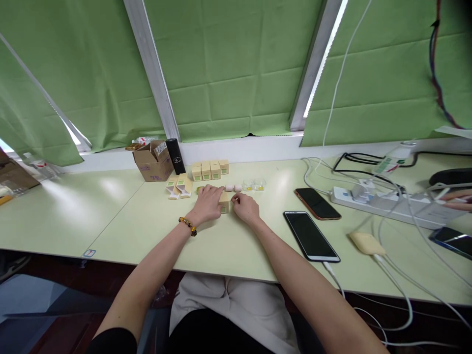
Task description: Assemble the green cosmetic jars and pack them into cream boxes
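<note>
A small cream-coloured box with a green label [224, 204] stands on the table between my hands. My left hand [207, 203], with a beaded bracelet at its wrist, has its fingers around the box's left side and top edge. Close to the box's right side, my right hand [246, 208] is closed in a pinch; whatever lies between its fingertips is too small to make out. Just behind the hands sit two small pale pink pieces [233, 188] and two clear cups with yellow inside [254, 185]. A bit of something green shows behind my left hand.
Several closed small boxes [210, 170] line up at the back, with two open ones [179, 187] to the left. A cardboard carton [152, 164] and black cylinder [176, 156] stand behind. Rightward lie phones [311, 237], a power strip [383, 205], cables and another person's hand [457, 199].
</note>
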Available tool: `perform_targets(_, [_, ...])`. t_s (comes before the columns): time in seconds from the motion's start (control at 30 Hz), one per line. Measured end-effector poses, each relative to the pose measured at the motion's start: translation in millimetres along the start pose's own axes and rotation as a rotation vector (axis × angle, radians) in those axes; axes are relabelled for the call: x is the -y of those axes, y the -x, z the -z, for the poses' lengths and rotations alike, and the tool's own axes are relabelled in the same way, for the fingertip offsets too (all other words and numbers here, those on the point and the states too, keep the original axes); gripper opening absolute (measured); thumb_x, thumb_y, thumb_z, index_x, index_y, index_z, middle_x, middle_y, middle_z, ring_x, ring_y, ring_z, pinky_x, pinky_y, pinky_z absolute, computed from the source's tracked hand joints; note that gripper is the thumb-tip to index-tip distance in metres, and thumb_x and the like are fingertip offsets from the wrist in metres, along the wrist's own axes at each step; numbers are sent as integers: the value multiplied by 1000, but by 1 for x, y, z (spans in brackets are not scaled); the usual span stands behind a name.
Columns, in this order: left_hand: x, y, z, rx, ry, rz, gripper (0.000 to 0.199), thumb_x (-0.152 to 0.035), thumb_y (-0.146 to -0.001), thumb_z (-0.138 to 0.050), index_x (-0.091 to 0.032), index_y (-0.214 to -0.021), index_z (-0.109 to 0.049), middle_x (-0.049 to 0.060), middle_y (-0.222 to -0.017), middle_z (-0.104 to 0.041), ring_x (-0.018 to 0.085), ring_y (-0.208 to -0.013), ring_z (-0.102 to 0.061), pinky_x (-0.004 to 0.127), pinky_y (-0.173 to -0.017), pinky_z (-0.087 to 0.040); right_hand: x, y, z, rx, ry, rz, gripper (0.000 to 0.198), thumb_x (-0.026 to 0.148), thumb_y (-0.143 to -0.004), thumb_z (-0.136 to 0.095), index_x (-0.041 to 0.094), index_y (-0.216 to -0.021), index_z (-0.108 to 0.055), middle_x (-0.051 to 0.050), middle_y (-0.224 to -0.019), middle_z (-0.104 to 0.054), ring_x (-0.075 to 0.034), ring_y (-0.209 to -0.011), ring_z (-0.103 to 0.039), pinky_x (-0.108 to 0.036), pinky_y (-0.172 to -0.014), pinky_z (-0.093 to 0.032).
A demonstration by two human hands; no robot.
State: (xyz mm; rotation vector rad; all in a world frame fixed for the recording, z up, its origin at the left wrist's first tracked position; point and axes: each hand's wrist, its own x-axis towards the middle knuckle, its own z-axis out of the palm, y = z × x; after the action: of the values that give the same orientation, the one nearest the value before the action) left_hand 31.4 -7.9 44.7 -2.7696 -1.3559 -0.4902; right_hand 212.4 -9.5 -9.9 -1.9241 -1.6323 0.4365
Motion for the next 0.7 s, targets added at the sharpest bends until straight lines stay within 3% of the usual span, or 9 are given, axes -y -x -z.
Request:
perform_targets(0.13, [-1, -18, 18, 97, -46, -23, 58, -21, -83, -68, -22, -140, -56, 14, -128, -68, 36, -127, -54, 47, -107, -39, 2, 2, 0, 6, 28, 2, 25, 30, -101, -50, 27, -109, -74, -7, -103, -79, -25, -96, -72, -31, -76, -46])
perform_targets(0.37, [11, -85, 42, -66, -97, -4, 57, -25, -88, -67, -20, -143, -53, 14, -135, -67, 36, -129, -52, 48, -107, -37, 4, 5, 1, 16, 49, 15, 27, 28, -101, -49, 28, -115, -72, -6, -107, -79, -24, -96, -71, -31, -78, -46])
perform_targets(0.53, [25, -138, 18, -109, -125, 53, 50, -23, -90, -64, -19, -138, -56, 16, -135, -67, 36, -129, -51, 49, -107, -35, 4, 6, -1, 19, 53, 14, 25, 30, -102, -50, 28, -117, -70, -6, -105, -79, -24, -96, -71, -31, -78, -46])
perform_targets(0.7, [33, -164, -18, -55, -148, 36, 43, -18, -90, -60, -19, -133, -57, 15, -128, -70, 35, -128, -51, 52, -112, -28, 5, 7, 0, 25, 55, 13, 25, 31, -102, -51, 30, -118, -70, -5, -106, -79, -24, -97, -72, -32, -78, -46])
